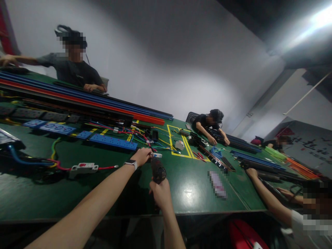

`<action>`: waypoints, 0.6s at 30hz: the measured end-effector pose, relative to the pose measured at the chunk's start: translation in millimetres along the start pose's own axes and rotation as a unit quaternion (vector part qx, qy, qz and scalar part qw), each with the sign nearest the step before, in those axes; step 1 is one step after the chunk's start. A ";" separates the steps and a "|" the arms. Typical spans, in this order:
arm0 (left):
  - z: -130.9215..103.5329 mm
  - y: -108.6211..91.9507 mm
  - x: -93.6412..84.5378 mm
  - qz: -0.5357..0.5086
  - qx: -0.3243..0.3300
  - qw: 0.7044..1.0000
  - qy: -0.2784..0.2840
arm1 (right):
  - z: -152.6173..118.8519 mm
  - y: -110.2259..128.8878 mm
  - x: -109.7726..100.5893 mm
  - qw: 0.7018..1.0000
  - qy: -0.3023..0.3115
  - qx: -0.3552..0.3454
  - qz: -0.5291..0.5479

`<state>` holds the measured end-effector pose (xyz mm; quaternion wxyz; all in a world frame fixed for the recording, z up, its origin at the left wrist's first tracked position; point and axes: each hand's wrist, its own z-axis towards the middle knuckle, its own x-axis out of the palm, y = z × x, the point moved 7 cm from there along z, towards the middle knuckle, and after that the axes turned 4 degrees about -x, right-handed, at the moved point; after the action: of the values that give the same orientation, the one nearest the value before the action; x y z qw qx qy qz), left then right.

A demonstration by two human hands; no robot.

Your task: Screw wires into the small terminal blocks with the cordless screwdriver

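My right hand [161, 193] is wrapped round the grip of a dark cordless drill [158, 169], whose front end points away from me over the green table. At its tip lies a small white circuit breaker [156, 155] with a blue mark. The fingers of my left hand [143, 156] are closed at the breaker's left end and appear to hold it; the drill partly hides the contact. A pale smartwatch [131, 163] is on my left wrist. Coloured wires [147, 140] run just beyond my left hand. Another white breaker [83, 168] with a red switch and red lead lies to the left.
Blue socket strips [112, 141] and long blue and orange profiles [147, 119] lie along the left. Yellow tape [190, 152] marks the green table [186, 204]. A blurred pale object [217, 185] lies right of the drill. Co-workers sit across and at right, one arm [269, 197] reaching in.
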<state>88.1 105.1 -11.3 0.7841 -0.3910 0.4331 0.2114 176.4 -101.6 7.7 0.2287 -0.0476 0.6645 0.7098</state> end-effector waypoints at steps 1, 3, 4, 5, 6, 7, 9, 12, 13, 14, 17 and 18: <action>-0.1 -0.1 0.0 -0.001 0.000 1.000 0.001 | 0.0 -0.2 -0.1 1.000 0.001 0.000 -0.001; -0.4 -0.6 -0.5 -0.002 0.001 1.000 -0.001 | 0.4 -0.2 -0.6 1.000 0.001 -0.006 -0.005; -0.6 -0.7 -0.8 -0.003 0.000 1.000 -0.002 | 0.6 -0.2 -1.0 1.000 0.001 -0.009 -0.008; -0.8 -0.7 -1.0 -0.005 -0.002 1.000 -0.001 | 0.9 -0.4 -1.3 1.000 0.000 -0.011 -0.011; -0.9 -0.6 -1.1 -0.007 -0.005 1.000 0.000 | 1.1 -0.8 -1.4 1.000 0.001 -0.011 -0.013; -1.0 -0.5 -1.0 -0.009 -0.008 1.000 0.001 | 1.4 -1.5 -1.3 1.000 0.002 -0.010 -0.016; -0.8 -0.2 -0.9 -0.012 -0.012 1.000 0.004 | 1.8 -2.9 -0.7 1.000 0.005 -0.007 -0.016; -0.2 -0.1 -0.5 -0.012 -0.009 1.000 0.003 | 2.3 -4.3 0.3 1.000 0.005 -0.005 -0.013; -0.1 0.0 -0.2 -0.011 -0.006 1.000 0.002 | 2.3 -4.5 0.3 1.000 0.003 -0.005 -0.012; 0.0 0.2 0.2 -0.010 -0.005 1.000 0.000 | 2.4 -4.6 0.3 1.000 0.002 -0.007 -0.010; 0.1 0.9 1.3 -0.009 -0.002 1.000 -0.003 | 2.4 -4.6 0.8 1.000 0.003 -0.012 -0.003; 0.0 1.0 1.5 -0.008 -0.002 1.000 -0.004 | 2.4 -4.6 0.9 1.000 0.005 -0.013 0.000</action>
<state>88.3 105.7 -13.0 0.7867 -0.3953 0.4266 0.2069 177.9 -99.1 3.4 0.2249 -0.0537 0.6566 0.7179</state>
